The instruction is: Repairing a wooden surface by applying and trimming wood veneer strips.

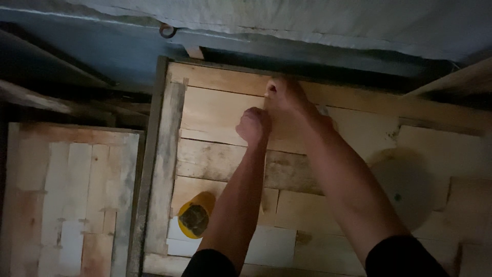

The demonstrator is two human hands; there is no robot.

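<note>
Both bare arms reached forward over a wooden panel [215, 128] built of pale planks set edge to edge inside a frame. The left hand [253, 125] was curled into a loose fist, knuckles down on the planks near the panel's upper middle; whether it held anything could not be told. The right hand [288, 97] lay just beyond it and slightly to the right, close to the panel's far edge, its fingers drawn together and pressed to the wood, with a fingertip [271, 89] catching the light; nothing could be seen in its grip. The two hands were just beside each other, nearly touching. Near the left forearm, toward the near edge, a yellow object [197, 218] with a dark piece on top rested on the planks. A round pale disc [402, 192] lay on the panel to the right of the right forearm. A second, smaller panel [72, 195] of planks lay to the left, apart from the first. Grey sheeting [307, 25] hung beyond the far edge, with a small metal ring [167, 31] by it.
</note>
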